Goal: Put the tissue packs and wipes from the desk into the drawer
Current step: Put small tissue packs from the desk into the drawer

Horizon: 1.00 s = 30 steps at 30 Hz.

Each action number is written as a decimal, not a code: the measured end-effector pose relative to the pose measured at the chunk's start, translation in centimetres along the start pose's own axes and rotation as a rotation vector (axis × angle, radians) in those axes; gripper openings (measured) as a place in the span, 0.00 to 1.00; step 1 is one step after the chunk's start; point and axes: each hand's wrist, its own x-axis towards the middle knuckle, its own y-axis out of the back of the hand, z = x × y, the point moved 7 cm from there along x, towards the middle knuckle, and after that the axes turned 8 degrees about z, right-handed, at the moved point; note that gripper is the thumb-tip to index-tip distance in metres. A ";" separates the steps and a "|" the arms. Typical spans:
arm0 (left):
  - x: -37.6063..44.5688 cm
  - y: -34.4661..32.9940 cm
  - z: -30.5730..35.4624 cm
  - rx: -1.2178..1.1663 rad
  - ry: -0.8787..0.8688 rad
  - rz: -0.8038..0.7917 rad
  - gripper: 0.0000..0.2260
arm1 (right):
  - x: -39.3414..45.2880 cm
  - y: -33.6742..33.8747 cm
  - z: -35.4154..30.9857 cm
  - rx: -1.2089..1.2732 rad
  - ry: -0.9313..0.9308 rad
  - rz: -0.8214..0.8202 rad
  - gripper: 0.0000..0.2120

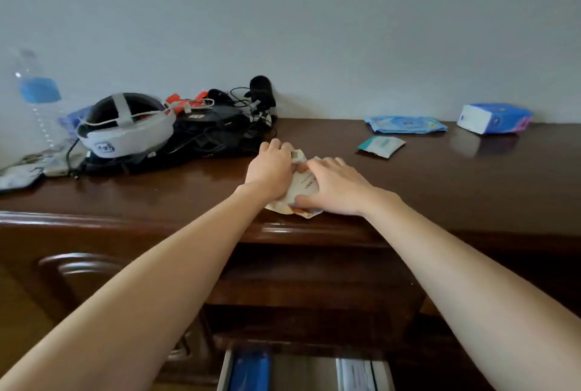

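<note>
A cream and orange tissue pack [302, 187] lies near the front edge of the dark wooden desk [440, 195]. My left hand [271, 166] grips its left side and my right hand [335, 187] holds its right side, thumb at the near edge. Farther right lie a small teal wipe sachet [381, 146], a flat blue wipes pack [405, 124] and a blue and white tissue pack [495, 117]. Below, a drawer [306, 370] stands open, with a blue item and white packs inside.
A white and black headset [124, 126] sits on a heap of black cables and gear [220, 126] at the back left. A water bottle [39, 98] stands at the far left by the wall. A closed drawer front [308, 277] is under the desk edge.
</note>
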 end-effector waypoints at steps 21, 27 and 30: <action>-36.5 -8.6 -0.8 -0.383 0.165 -0.037 0.12 | -27.7 -17.1 -0.4 -0.009 -0.042 -0.038 0.42; -40.3 -15.0 -3.1 -0.404 0.360 -0.295 0.12 | -31.8 -28.4 2.1 0.251 -0.273 -0.474 0.44; -41.8 -17.9 -3.3 -0.391 0.394 -0.412 0.14 | -32.7 -32.9 3.6 0.263 -0.335 -0.537 0.44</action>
